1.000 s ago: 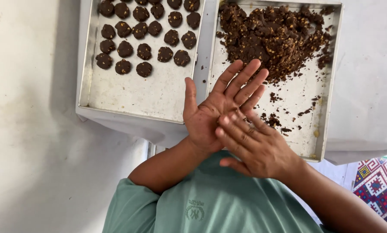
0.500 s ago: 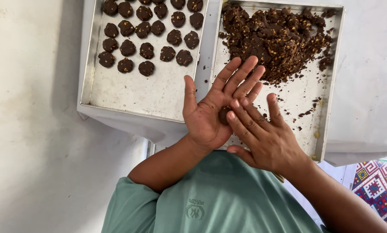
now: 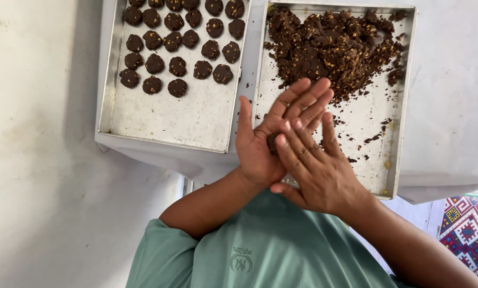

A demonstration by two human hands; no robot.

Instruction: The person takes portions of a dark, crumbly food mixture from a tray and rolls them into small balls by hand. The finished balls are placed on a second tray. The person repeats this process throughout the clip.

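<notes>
Dough [image 3: 271, 142], a small dark lump of it, sat between the person's two palms, only a sliver showing at the edge where the hands met. The left hand [image 3: 273, 140] lay open and flat underneath, fingers spread toward the trays; the right hand [image 3: 312, 169] lay flat across it, so neither had a closed grip and the lump was simply pressed between them. Compared with a second earlier, the right hand had slid forward and up over the left palm, and the lump showed less, which suggests it was being rolled or flattened into shape.

Beyond the hands, the right-hand metal tray [image 3: 404, 101] held a crumbly heap of the same brown mixture [image 3: 329, 45] flecked with pale bits, with crumbs scattered over its bare floor. The left-hand tray [image 3: 169, 120] carried rows of finished round pieces [image 3: 177, 66] in its far half, the near half bare. Both trays rested side by side on a counter [image 3: 452, 122] covered in white cloth. A pale, scuffed floor [image 3: 41, 176] lay to the left, and a corner of a patterned mat [image 3: 471, 234] showed at the lower right. The person wore a green shirt [image 3: 271, 250].
</notes>
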